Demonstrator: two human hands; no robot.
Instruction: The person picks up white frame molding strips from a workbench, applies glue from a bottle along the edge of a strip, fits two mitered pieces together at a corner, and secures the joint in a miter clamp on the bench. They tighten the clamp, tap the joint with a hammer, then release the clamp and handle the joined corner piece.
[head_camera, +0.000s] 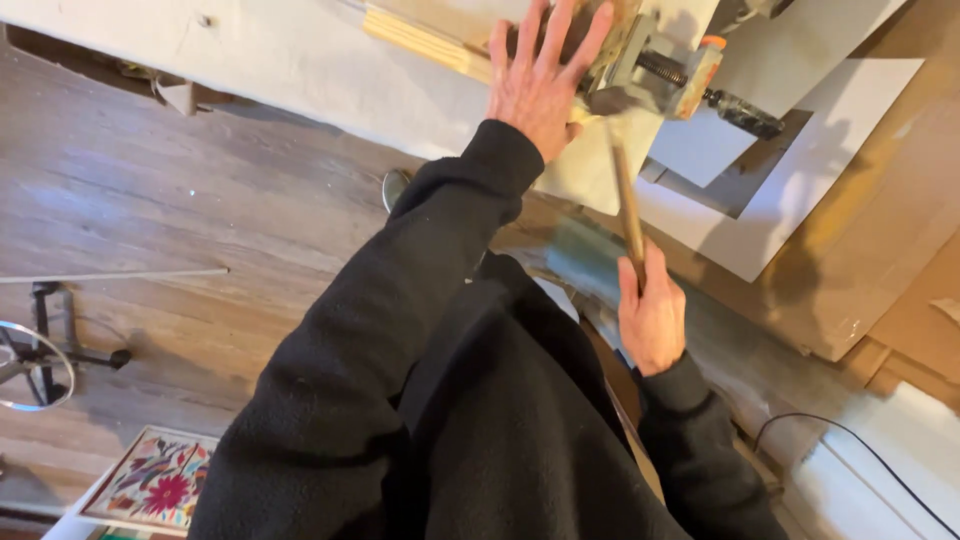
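**Left palm flat at the vise, right fist on a wooden stick**

While your head camera looks down past your black sleeves, your left hand (538, 82) lies flat with fingers spread on the work at the grey bench vise (640, 65), fingertips reaching over a dark piece beside its jaws; what that piece is cannot be told. Nothing is pinched there: the palm simply presses down. Pale wooden strips (425, 42) run out to the left from under the fingers, lying on the light workbench top (280, 60). The vise screw ends in an orange collar, with a dark handle (742, 112) sticking out to the right.

Your right hand (652, 322) is closed in a fist around the lower end of a wooden stick (627, 200). It stands nearly upright in the picture, its upper end near the left wrist, just short of the vise.

Around you: white sheets (830, 130) and brown cardboard (900, 250) at right, a plank floor (150, 190) at left, and a flowered tile (155, 480) at bottom left.
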